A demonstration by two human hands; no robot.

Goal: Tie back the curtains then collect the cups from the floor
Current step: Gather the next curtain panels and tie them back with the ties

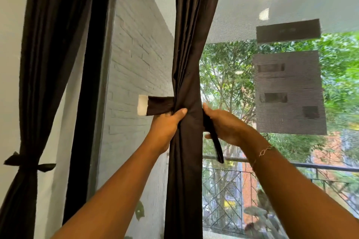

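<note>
nearest the camera, two bare forearms rise from the bottom edge, with a thin bracelet (pixel 265 150) on the right wrist. the hands sit at one height, parted only by the gathered cloth between them. the left hand (pixel 167 122) clamps round the bunched middle curtain (pixel 186 50), its thumb laid across the front. the right hand (pixel 225 124) curls round the other side and holds the tie band (pixel 212 137), whose loose end hangs down past the palm. the band's other end sticks out level to the left above the left hand and ends in a white patch (pixel 142 105), likely a fastener.

the curtain hangs in front of the window, dark, thin and pleated. it looks light and soft, so it should squeeze down easily but spread out again if the grip slackens. the best hold seems to be the pinched waist where the left hand is, so the right can draw the band round. the band is limp and narrow, and is best taken near its ends.

further left, the left curtain (pixel 38 64) is already cinched by its own tie (pixel 29 164). beyond lie a mesh screen (pixel 242 15), a balcony railing (pixel 320 166), a grey brick wall (pixel 139 54) and trees (pixel 223 68). no cups and no floor are in view.
</note>
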